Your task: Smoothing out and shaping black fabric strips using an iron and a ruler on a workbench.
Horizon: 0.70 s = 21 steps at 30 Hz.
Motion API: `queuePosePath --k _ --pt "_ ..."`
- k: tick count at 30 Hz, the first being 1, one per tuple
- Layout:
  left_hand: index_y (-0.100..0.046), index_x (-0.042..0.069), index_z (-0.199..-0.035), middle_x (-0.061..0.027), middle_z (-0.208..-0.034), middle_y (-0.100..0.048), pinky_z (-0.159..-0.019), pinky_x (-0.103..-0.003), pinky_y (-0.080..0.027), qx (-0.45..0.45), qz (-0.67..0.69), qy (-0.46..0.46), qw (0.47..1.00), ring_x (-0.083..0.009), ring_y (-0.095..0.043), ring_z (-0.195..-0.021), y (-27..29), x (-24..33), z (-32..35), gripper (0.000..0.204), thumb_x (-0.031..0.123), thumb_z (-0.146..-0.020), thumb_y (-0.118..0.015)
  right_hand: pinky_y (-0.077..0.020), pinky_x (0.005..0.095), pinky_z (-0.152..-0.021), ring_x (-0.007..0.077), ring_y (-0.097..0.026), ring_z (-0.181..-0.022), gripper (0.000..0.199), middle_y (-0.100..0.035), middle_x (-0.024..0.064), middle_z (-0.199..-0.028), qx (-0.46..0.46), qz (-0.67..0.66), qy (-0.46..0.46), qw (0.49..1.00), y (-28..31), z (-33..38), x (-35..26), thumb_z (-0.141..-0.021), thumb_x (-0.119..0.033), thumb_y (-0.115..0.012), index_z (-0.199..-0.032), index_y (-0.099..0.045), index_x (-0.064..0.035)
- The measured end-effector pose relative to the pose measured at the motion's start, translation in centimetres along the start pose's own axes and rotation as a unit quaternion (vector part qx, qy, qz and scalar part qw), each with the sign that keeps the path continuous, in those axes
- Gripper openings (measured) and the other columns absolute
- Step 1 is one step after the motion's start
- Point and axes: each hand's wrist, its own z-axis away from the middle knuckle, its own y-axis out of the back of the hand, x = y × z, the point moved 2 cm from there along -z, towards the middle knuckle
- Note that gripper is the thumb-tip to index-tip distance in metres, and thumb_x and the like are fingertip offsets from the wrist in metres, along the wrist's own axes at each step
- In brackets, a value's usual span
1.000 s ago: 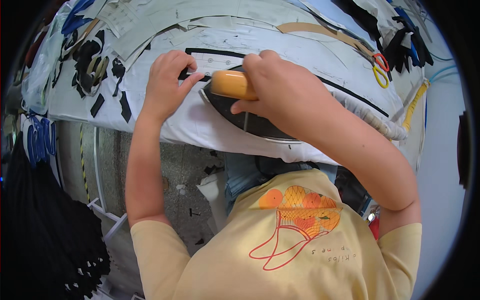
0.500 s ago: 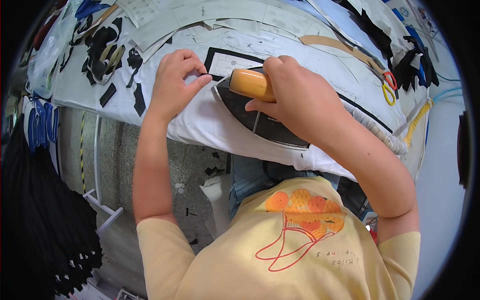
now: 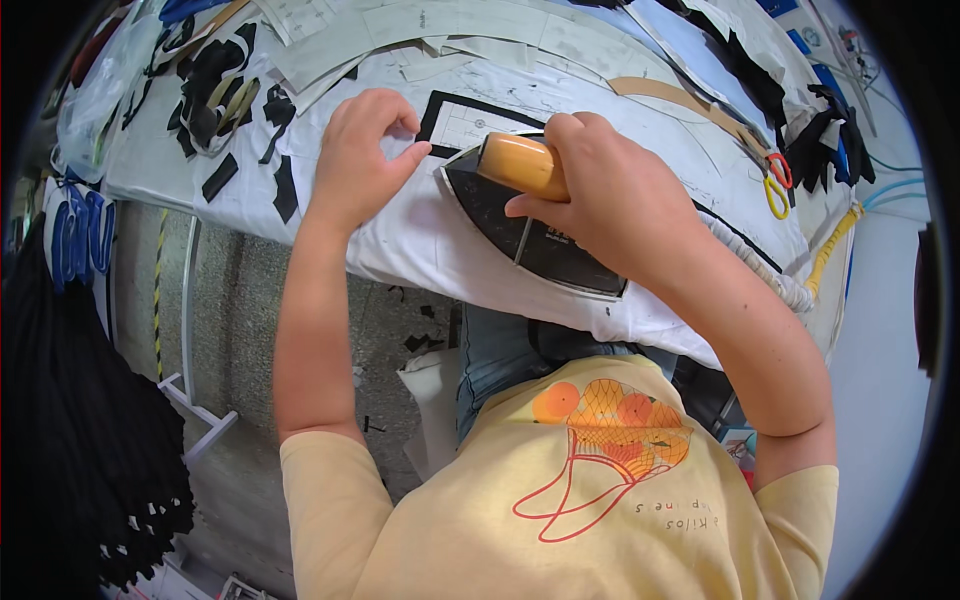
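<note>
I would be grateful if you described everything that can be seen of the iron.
The iron has a dark, flat-looking body with a curved, pale metallic rim, a thin light line across its top and some small lettering. Its glossy orange-brown handle, wood or plastic by its look, is gripped by the right hand, which hides part of the body. It sits over the white cloth, overlapping the black-edged white strip in view. Its underside is hidden.

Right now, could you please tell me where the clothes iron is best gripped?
The clothes iron is probably best gripped by its orange handle, from the right, as the right hand does: that rounded bar stands above the broad black body, leaving room to wrap around.
</note>
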Motion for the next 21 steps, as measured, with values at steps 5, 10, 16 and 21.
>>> queuePosePath --k 5,10,16,21 --pt "-0.06 0.01 -0.095 -0.0024 -0.094 -0.062 -0.088 -0.037 -0.044 0.018 0.052 0.003 0.998 -0.0226 -0.059 -0.083 0.0 -0.3 0.1 0.031 0.006 -0.069 -0.075 -0.0543 0.0429 -0.073 0.0378 -0.066 -0.083 0.046 -0.063 0.0196 -0.094 0.007 -0.006 0.034 0.999 -0.1 -0.5 -0.1 -0.079 -0.037 -0.078 -0.098 -0.059 0.0003" --pt "-0.062 0.007 -0.098 -0.0007 -0.095 -0.062 -0.081 -0.027 -0.046 0.084 0.225 0.104 0.965 -0.0129 -0.059 -0.085 0.0 -2.7 0.7 0.021 -0.001 -0.079 -0.069 -0.054 0.0434 -0.071 0.0369 -0.066 -0.082 0.041 -0.066 0.0189 -0.087 0.027 -0.026 0.095 0.995 -0.6 -3.8 -2.6 -0.077 -0.033 -0.079 -0.093 -0.063 0.0019" --pt "-0.054 0.003 -0.114 -0.0021 -0.103 -0.06 -0.079 -0.019 -0.044 0.227 0.442 0.137 0.857 -0.0069 -0.054 -0.088 0.2 -4.2 0.6 0.018 0.001 -0.097 -0.056 -0.0522 0.0466 -0.074 0.0386 -0.066 -0.084 0.045 -0.067 0.018 -0.087 -0.038 -0.039 0.11 0.993 -0.1 -8.5 -5.2 -0.078 -0.038 -0.079 -0.095 -0.061 -0.0005" --pt "-0.055 0.002 -0.113 -0.0033 -0.1 -0.063 -0.07 -0.018 -0.042 0.223 0.421 0.146 0.867 -0.0051 -0.05 -0.077 0.8 -4.5 0.9 0.018 0.009 -0.096 -0.059 -0.0526 0.0468 -0.073 0.0387 -0.066 -0.083 0.046 -0.067 0.0176 -0.088 -0.07 -0.012 0.114 0.991 0.1 -7.2 -3.6 -0.077 -0.038 -0.079 -0.096 -0.061 -0.0007"
